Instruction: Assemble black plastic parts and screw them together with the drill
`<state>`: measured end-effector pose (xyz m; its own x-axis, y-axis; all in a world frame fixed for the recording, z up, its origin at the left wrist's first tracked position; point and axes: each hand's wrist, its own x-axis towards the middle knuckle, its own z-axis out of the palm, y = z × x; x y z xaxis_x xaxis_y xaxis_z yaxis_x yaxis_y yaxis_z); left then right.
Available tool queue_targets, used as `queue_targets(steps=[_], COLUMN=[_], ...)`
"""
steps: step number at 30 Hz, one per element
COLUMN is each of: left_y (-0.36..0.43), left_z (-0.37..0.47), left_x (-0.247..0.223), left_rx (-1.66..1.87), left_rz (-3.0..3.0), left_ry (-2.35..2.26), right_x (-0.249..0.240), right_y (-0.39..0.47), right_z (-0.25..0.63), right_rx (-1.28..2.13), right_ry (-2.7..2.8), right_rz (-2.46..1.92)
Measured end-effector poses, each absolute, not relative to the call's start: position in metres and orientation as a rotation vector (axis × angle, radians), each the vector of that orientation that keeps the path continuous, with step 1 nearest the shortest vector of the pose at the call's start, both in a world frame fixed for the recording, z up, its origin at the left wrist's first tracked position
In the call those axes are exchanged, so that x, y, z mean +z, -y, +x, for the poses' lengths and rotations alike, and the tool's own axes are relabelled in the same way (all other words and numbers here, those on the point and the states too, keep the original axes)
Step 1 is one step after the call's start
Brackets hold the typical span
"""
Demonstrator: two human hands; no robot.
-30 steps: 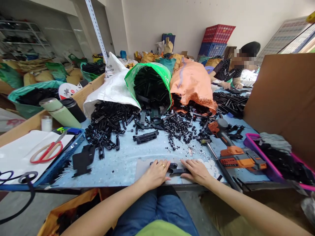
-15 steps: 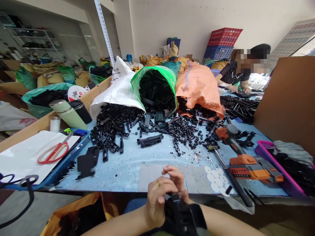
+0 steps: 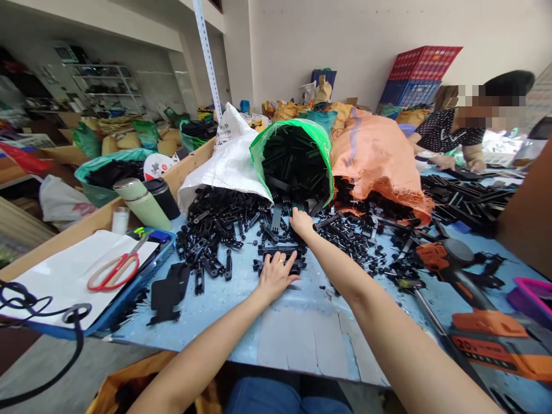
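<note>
My left hand [image 3: 278, 275], with a ring on one finger, lies spread over a black bracket assembly [image 3: 297, 265] on the blue table, fingertips touching it. A second long black piece lies just behind that one. Farther back, my right hand [image 3: 301, 223] reaches to the black parts at the mouth of the green bag [image 3: 322, 127]. Its fingers look curled, and what they hold, if anything, is hidden. Loose black parts [image 3: 211, 230] are heaped in front of the white bag [image 3: 233, 164], and smaller ones [image 3: 345, 238] lie right of my right hand.
An orange bag [image 3: 375, 155] lies back right. An orange power drill [image 3: 487, 328] and a rod-like tool [image 3: 431, 313] rest at the right. Red scissors [image 3: 114, 271] lie on white paper at the left, near a green bottle [image 3: 144, 206]. A person [image 3: 457, 132] works at the back right.
Both hands have moved forward from the table's front edge to the black parts. The black assembly formerly at my hands is no longer there; two long pieces now lie mid-table. The view has shifted.
</note>
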<state>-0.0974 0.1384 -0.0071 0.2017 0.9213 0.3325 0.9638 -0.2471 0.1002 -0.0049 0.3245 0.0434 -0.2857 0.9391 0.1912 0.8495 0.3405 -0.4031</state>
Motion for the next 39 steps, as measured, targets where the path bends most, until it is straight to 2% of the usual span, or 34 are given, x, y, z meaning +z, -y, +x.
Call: queue_targets(steps=[3,6,8,10,13,16,19,23,26,29,31,34,37,39], left_y=[-0.152,-0.161,-0.165,-0.165,-0.149,-0.119,-0.087,-0.058,-0.044,-0.034,-0.029,-0.022,-0.017,-0.016], left_z=[-0.133,-0.193,-0.227,-0.243,-0.228,-0.183,-0.137,-0.109,-0.11,-0.108,-0.099,-0.077,-0.061,-0.057], left_x=[0.001,0.002,-0.001,-0.001,0.006,0.017,0.022,0.018,0.014,0.008,0.002,-0.009,-0.016,-0.018], left_rx=[-0.575,-0.5,-0.453,-0.502,-0.835,-1.165,-1.3,-1.394,-1.585,-1.713,-1.561,-1.038,-0.596,-0.454], left_rz=[-2.057,-1.922,-1.993,-2.1,-2.2,-2.246,-2.349,-2.294,-2.239,-2.322,-2.414,-2.499,-2.532,-2.564], left_ry=[2.069,2.197,2.181,2.117,2.003,1.98,2.048,2.321,2.545,2.634,2.506,2.244,2.077,1.989], right_x=[0.052,0.058,0.053,0.041,0.019,0.009,0.009,0.014,0.016,0.016,0.014,0.006,-0.001,-0.004], right_y=[-0.325,-0.294,-0.256,-0.211,-0.149,-0.109,-0.093,-0.089,-0.088,-0.084,-0.08,-0.075,-0.072,-0.072], right_z=[-0.003,0.03,0.067,0.108,0.153,0.155,0.121,0.099,0.135,0.184,0.199,0.187,0.162,0.153], right_rx=[0.348,0.395,0.548,0.907,1.147,0.865,0.549,0.756,0.911,0.824,0.651,0.418,0.354,0.329], right_ry=[2.205,2.241,2.314,2.367,2.46,2.565,2.643,2.342,2.097,2.31,2.532,2.717,2.75,2.732], right_rz=[-1.577,-1.473,-1.347,-1.133,-1.1,-1.186,-1.034,-0.869,-0.892,-1.0,-1.071,-1.046,-1.006,-1.025])
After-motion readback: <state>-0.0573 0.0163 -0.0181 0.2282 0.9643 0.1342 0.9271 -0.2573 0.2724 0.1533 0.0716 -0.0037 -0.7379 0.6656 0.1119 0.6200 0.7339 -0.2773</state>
